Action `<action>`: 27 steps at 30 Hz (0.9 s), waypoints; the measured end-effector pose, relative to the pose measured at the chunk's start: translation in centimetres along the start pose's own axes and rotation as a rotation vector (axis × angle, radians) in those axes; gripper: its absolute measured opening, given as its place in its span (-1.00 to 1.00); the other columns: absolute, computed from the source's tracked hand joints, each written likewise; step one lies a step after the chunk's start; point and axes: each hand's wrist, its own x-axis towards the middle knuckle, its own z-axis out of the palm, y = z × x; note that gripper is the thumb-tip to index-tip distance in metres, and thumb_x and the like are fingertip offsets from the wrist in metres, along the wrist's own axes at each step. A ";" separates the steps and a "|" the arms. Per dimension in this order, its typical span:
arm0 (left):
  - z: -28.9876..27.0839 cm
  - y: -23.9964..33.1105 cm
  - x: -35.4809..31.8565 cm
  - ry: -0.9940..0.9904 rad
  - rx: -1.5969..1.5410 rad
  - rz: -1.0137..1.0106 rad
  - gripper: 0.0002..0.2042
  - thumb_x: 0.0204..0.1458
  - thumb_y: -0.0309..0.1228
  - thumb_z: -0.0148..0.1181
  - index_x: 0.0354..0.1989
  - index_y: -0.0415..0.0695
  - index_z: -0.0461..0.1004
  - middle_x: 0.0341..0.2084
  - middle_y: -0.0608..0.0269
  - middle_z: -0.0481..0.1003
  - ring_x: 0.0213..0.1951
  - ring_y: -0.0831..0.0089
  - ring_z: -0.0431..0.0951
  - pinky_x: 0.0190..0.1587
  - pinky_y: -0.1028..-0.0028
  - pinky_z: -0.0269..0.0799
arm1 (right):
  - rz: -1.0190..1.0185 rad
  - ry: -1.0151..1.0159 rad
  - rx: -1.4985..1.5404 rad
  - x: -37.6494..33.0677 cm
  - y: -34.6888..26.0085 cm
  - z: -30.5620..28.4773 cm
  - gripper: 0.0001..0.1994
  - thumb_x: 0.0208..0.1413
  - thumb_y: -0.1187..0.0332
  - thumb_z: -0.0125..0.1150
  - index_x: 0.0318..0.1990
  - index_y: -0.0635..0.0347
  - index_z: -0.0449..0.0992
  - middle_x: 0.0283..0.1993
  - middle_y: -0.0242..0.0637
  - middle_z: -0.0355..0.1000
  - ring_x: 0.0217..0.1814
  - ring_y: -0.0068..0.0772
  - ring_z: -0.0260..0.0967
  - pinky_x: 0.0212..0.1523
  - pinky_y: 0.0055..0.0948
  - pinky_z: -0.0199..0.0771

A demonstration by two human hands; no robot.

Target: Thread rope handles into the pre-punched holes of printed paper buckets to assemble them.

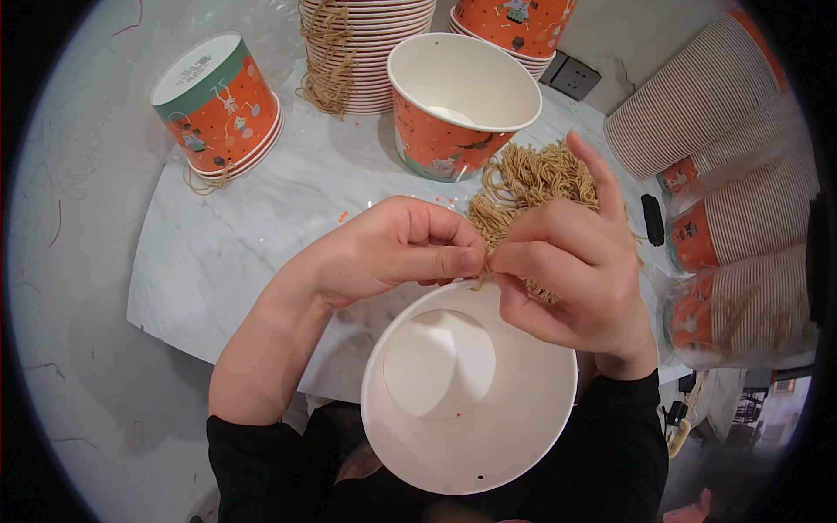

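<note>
A white paper bucket (523, 418) rests open-side up on my lap, below the table edge. My left hand (392, 248) and my right hand (567, 261) meet over its far rim, each pinching a tan twine cord (482, 277) at the rim between thumb and forefinger. Just behind my right hand a loose heap of tan twine cords (532, 179) lies on the white marble table (227, 253).
An orange printed bucket (458, 105) stands open behind my hands. An upside-down stack of buckets (218, 105) stands at far left, corded stacks (366, 52) at the back, bagged stacks (732, 174) lie at right. A small black object (652, 220) and a wall socket (574, 77) are nearby.
</note>
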 end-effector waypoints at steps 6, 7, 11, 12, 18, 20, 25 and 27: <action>0.2 0.0 0.1 -0.001 -0.010 -0.019 -0.85 0.22 -0.41 0.27 -0.16 -0.23 0.57 -0.27 0.38 0.60 -0.21 0.67 0.55 -0.13 0.62 0.45 | -0.011 0.001 -0.023 0.0 -0.1 -0.1 -0.80 -0.39 0.49 0.29 -0.48 0.03 0.51 -0.47 -0.52 0.43 -0.44 -0.48 0.45 0.44 0.36 0.04; 0.3 0.1 0.1 0.007 -0.028 -0.029 -0.86 0.20 -0.44 0.29 -0.16 -0.24 0.57 -0.26 0.36 0.60 -0.20 0.66 0.57 -0.10 0.62 0.46 | -0.008 0.009 -0.028 0.0 -0.1 0.0 -0.80 -0.41 0.48 0.28 -0.49 0.03 0.51 -0.47 -0.52 0.43 -0.45 -0.48 0.45 0.44 0.36 0.04; 0.3 -0.2 0.1 -0.034 -0.078 0.003 -0.84 0.12 -0.55 0.34 -0.14 -0.26 0.56 -0.23 0.29 0.61 -0.16 0.62 0.60 -0.05 0.61 0.49 | -0.011 0.012 -0.018 0.0 0.0 0.1 -0.80 -0.44 0.47 0.27 -0.50 0.03 0.51 -0.47 -0.52 0.44 -0.46 -0.47 0.45 0.44 0.36 0.04; 0.4 -0.1 0.1 -0.034 -0.105 -0.014 -0.82 0.08 -0.59 0.35 -0.14 -0.26 0.56 -0.23 0.28 0.61 -0.16 0.61 0.60 -0.05 0.60 0.50 | -0.005 0.018 -0.001 0.1 -0.1 0.2 -0.81 -0.44 0.47 0.27 -0.51 0.03 0.50 -0.47 -0.51 0.44 -0.46 -0.47 0.45 0.44 0.36 0.04; 0.5 -0.2 0.1 -0.056 -0.127 -0.003 -0.81 0.06 -0.57 0.37 -0.15 -0.25 0.58 -0.22 0.30 0.62 -0.13 0.58 0.61 0.00 0.57 0.51 | 0.030 0.005 0.065 0.0 0.1 0.3 -0.82 -0.45 0.48 0.23 -0.53 0.04 0.51 -0.48 -0.51 0.43 -0.45 -0.46 0.45 0.45 0.33 0.03; 0.5 -0.1 0.1 -0.050 -0.122 -0.007 -0.81 0.05 -0.59 0.37 -0.15 -0.25 0.58 -0.22 0.30 0.63 -0.14 0.58 0.61 0.00 0.57 0.51 | 0.044 -0.007 0.094 0.1 0.1 0.2 -0.82 -0.45 0.49 0.22 -0.54 0.04 0.52 -0.48 -0.51 0.43 -0.45 -0.46 0.45 0.46 0.31 0.02; 0.6 0.0 0.0 -0.033 -0.093 -0.022 -0.83 0.03 -0.59 0.36 -0.19 -0.23 0.60 -0.28 0.36 0.61 -0.22 0.65 0.57 -0.10 0.60 0.46 | 0.140 -0.038 0.224 0.0 -0.1 0.0 -0.86 -0.42 0.50 0.19 -0.56 0.06 0.53 -0.48 -0.48 0.44 -0.40 -0.45 0.45 0.48 0.22 0.01; 0.8 0.2 0.1 -0.014 -0.084 -0.031 -0.81 0.00 -0.62 0.35 -0.19 -0.26 0.58 -0.29 0.34 0.60 -0.24 0.66 0.57 -0.14 0.63 0.46 | 0.174 -0.038 0.260 0.0 0.1 -0.2 -0.87 -0.42 0.49 0.19 -0.57 0.06 0.53 -0.49 -0.47 0.44 -0.40 -0.45 0.45 0.48 0.21 0.00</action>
